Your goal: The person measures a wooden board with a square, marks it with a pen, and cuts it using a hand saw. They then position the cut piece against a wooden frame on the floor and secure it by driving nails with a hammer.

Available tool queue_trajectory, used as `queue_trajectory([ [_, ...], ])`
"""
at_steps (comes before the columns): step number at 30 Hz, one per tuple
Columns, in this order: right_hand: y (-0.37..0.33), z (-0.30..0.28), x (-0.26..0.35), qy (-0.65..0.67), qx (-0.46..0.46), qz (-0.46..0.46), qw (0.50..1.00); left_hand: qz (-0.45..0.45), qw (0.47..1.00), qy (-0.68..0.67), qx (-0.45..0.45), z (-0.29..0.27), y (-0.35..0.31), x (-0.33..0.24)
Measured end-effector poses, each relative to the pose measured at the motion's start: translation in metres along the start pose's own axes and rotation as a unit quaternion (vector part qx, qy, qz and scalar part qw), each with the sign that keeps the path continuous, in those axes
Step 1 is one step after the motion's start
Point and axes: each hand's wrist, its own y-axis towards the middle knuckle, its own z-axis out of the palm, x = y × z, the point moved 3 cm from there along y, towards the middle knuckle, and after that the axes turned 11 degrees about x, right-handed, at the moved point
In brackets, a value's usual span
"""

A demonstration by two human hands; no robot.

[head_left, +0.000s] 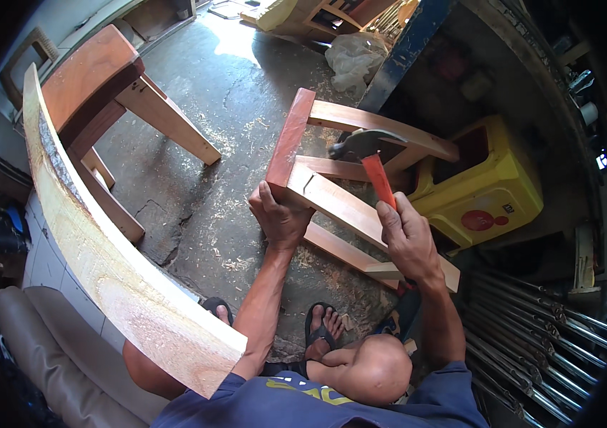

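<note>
My right hand [412, 239] is closed round the orange handle of a claw hammer [378, 178], whose curved metal head is raised over a wooden stool [339, 203]. The stool lies on its side, with its reddish-brown seat [291, 139] toward the left and its pale legs pointing right. My left hand [280, 214] grips the near end of the seat, fingers bent round the corner beside one leg. A dark slot or mark shows on that leg close to the seat.
A second wooden stool [93, 78] stands at the left. Nearer, a long pale board [132, 292] with a bark edge slants across. A yellow plastic stool [492, 189] lies behind the legs. Metal rods [539, 342] are stacked at the right; shavings dot the concrete floor [196, 228].
</note>
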Motion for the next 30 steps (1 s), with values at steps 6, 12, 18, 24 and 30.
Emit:
queue_trajectory([
  [6,-0.011,0.013,0.024,-0.152,-0.077,-0.096,0.981,-0.001,1.000,0.007,-0.003,0.001,-0.002,-0.001],
  [12,-0.022,0.001,0.052,-0.095,-0.001,-0.065,0.993,0.011,1.000,0.015,-0.008,-0.001,-0.001,0.002],
  [18,-0.028,-0.009,0.047,0.101,-0.183,-0.181,0.961,-0.001,1.000,0.011,-0.007,0.003,-0.003,0.004],
  [24,-0.013,0.024,0.021,-0.132,-0.015,-0.052,0.990,-0.007,1.000,-0.002,0.011,0.000,-0.002,-0.003],
  [30,-0.021,0.020,0.025,-0.043,-0.088,-0.081,0.992,-0.029,0.999,0.010,0.020,0.004,-0.009,0.009],
])
